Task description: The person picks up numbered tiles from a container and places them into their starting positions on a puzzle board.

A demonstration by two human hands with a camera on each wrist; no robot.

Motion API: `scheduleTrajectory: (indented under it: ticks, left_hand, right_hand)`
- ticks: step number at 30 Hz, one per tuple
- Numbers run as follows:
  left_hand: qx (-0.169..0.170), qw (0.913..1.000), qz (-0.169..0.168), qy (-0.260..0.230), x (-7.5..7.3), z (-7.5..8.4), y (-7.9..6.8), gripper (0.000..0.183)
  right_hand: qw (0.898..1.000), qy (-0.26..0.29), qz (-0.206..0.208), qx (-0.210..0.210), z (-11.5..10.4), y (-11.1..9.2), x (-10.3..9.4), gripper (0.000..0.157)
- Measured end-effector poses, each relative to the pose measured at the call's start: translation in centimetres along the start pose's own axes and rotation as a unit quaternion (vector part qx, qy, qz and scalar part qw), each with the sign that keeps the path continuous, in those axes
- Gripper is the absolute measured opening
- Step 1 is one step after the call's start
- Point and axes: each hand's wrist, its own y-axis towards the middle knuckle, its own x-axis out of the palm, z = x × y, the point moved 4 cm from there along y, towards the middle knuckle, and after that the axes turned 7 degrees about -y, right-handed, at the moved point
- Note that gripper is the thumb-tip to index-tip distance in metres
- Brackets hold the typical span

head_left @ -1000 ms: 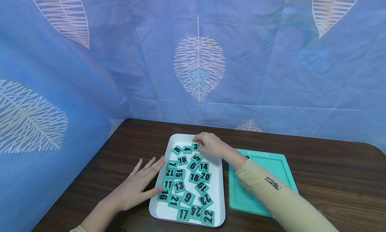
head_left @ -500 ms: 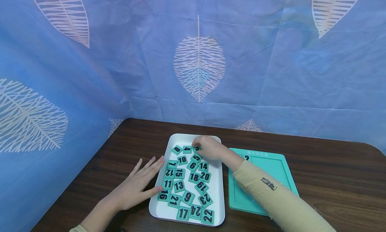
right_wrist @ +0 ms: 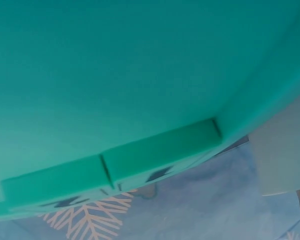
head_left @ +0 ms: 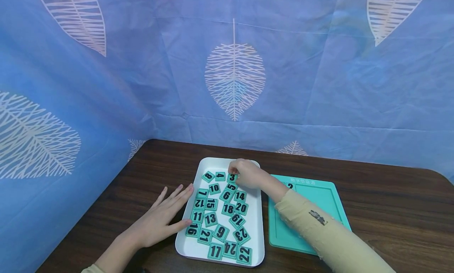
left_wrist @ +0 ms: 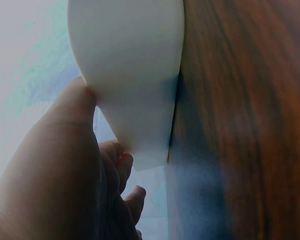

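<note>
A white tray (head_left: pixel 256 225) lies on the table, holding several green number tiles. At its far end, my right hand (head_left: pixel 249 174) has its fingertips on the number 3 tile (head_left: pixel 232 178), which appears pinched at its edge. The number 5 tile (head_left: pixel 231 187) lies just below it, and the number 4 tile (head_left: pixel 220 176) is to its left. My left hand (head_left: pixel 161 219) spreads its fingers along the tray's left rim; in the left wrist view its thumb (left_wrist: pixel 77 102) touches the tray wall (left_wrist: pixel 132 65).
To the tray's right is a green frame board (head_left: pixel 330 206), partly under my right forearm. The number 2 tile (head_left: pixel 290 186) sits at its far edge; two tiles stand side by side there in the right wrist view. A blue leaf-patterned cloth (head_left: pixel 301 87) hangs behind the table.
My right hand has come slightly toward me at the tray's far end. The number 3 tile has shifted a little right and nearer, close against the 5. My left hand stays put.
</note>
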Motion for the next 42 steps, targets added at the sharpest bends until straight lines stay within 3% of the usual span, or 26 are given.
scheduleTrajectory:
  ticks: [5, 11, 18, 29, 34, 42]
  left_hand:
    - [0.0, 1.0, 0.003, 0.002, 0.1, -0.1, 0.0, 0.079]
    - [0.002, 1.0, 0.007, 0.0, 0.1, -0.1, -0.1, 0.079]
    - [0.001, 1.0, 0.003, -0.004, 0.1, -0.1, -0.1, 0.08]
    - [0.001, 1.0, 0.002, -0.003, 0.1, -0.1, -0.1, 0.08]
    - [0.002, 1.0, 0.001, -0.002, 0.1, 0.0, 0.0, 0.08]
    - [0.002, 1.0, -0.003, -0.003, 0.0, 0.0, 0.1, 0.079]
  right_hand:
    - [1.0, -0.011, -0.003, 0.009, -0.1, -0.1, 0.1, 0.033]
    - [1.0, -0.011, -0.012, 0.023, -0.1, -0.2, 0.3, 0.031]
    - [0.999, 0.008, 0.008, 0.034, -0.1, -1.1, -0.5, 0.036]
    - [0.998, 0.033, 0.057, 0.004, 0.7, -5.9, -3.8, 0.035]
    - [0.996, 0.052, 0.064, 0.014, 1.9, -8.0, -4.9, 0.036]
    - [0.995, 0.05, 0.062, 0.053, 5.7, -11.2, -5.9, 0.038]
